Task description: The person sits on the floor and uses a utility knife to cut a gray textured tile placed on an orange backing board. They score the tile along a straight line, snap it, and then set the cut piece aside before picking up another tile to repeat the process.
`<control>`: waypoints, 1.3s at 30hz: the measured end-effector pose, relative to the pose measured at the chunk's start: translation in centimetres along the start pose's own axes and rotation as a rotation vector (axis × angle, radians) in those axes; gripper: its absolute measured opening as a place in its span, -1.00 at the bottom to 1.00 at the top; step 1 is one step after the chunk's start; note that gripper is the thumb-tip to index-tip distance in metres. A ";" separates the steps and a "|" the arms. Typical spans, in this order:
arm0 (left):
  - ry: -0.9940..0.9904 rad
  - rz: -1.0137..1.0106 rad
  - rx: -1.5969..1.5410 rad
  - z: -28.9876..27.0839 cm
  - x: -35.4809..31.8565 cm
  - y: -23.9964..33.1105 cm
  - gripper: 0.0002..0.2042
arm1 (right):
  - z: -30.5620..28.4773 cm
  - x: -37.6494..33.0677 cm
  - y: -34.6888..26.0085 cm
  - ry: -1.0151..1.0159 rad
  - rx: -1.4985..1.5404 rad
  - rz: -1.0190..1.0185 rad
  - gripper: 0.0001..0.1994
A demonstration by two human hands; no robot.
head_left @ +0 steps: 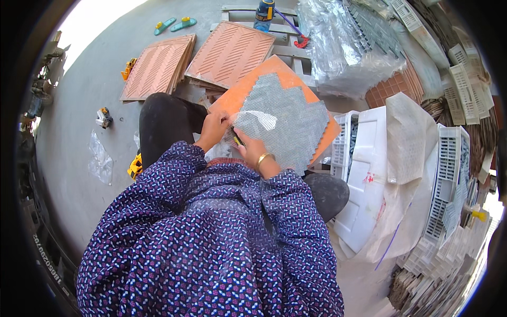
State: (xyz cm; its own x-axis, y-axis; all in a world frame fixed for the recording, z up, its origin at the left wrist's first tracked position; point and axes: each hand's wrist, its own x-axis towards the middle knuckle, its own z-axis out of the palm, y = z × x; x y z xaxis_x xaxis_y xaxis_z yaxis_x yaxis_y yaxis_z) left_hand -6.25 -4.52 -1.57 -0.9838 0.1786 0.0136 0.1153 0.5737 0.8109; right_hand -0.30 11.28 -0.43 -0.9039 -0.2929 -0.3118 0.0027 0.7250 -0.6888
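Observation:
An orange board (274, 66) lies tilted across my lap. On it rests a sheet of grey mosaic tile (296, 113) with stepped, zigzag edges and a fine mesh over it. My left hand (213, 129) is closed at the board's near left edge, pinching the white mesh (232, 124) there. Close beside it, my right hand (254, 150) grips a small black-and-yellow tool (237, 138) at the near corner of the sheet. Fingers cover most of that tool, so its working end is hard to make out.
Two stacks of terracotta-coloured grooved boards (232, 55) (158, 68) stand ahead. Beyond them are a blue bottle (263, 16) and green slippers (182, 25). Plastic-wrapped stacks (348, 47) rise at the far right. White crates (443, 185) and a white foam box (364, 179) flank my right knee.

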 end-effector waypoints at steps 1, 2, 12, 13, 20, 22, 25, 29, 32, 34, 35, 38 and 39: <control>0.038 -0.007 -0.021 0.1 -0.1 0.0 -0.92 | 0.3 -0.3 -0.1 0.001 -0.074 -0.039 -0.47; 0.036 -0.004 -0.020 0.2 -0.1 0.0 -0.92 | 0.4 -0.4 -0.1 -0.019 -0.056 -0.012 -0.47; 0.049 -0.123 -0.081 -0.4 0.6 -0.8 -0.88 | 0.7 -2.9 -0.8 -0.075 0.006 0.032 -0.44; 0.042 -0.159 -0.077 -0.6 0.4 -0.8 -0.87 | 1.1 -2.8 -0.5 -0.036 0.045 0.031 -0.44; 0.025 -0.145 -0.105 -0.3 0.7 -0.8 -0.85 | 1.2 -1.3 -1.0 -0.029 0.085 0.069 -0.45; 0.062 -0.141 -0.070 0.0 0.6 -1.0 -0.85 | 1.0 -1.6 -1.2 -0.075 0.073 0.080 -0.45; 0.089 -0.184 -0.077 0.1 0.9 -1.9 -0.85 | 1.1 -2.4 -1.7 -0.130 0.035 0.060 -0.49; 0.176 -0.264 -0.170 -0.6 1.6 -3.0 -0.84 | 3.6 -3.9 -0.2 -0.326 -0.009 0.001 -0.52; 0.129 -0.376 -0.018 -2.3 0.9 -1.7 -0.87 | 2.1 -4.3 -1.7 -0.350 -0.022 -0.003 -0.47; 0.090 -0.451 0.168 -1.5 -0.1 -2.7 -0.86 | -1.6 -4.8 -3.7 -0.235 0.059 -0.002 -0.46; -0.058 -0.458 0.255 -2.1 -0.5 -1.0 -0.81 | -1.1 -5.0 -2.2 0.060 0.157 -0.269 -0.45; -0.338 -0.402 0.519 -1.3 -1.6 -2.3 -0.78 | -3.3 -6.1 0.1 -0.022 0.331 0.067 -0.44; -0.494 -0.322 0.641 -1.0 -2.2 -2.9 -0.80 | -4.2 -6.2 0.1 -0.005 0.311 0.139 -0.44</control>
State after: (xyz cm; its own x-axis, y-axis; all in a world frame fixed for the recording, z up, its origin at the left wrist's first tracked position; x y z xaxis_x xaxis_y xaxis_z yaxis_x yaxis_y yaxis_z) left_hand -4.52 -7.34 -3.35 -0.8270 0.1710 -0.5355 0.0425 0.9689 0.2438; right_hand 3.57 15.79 4.15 -0.8837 -0.2084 -0.4191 0.2566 0.5332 -0.8062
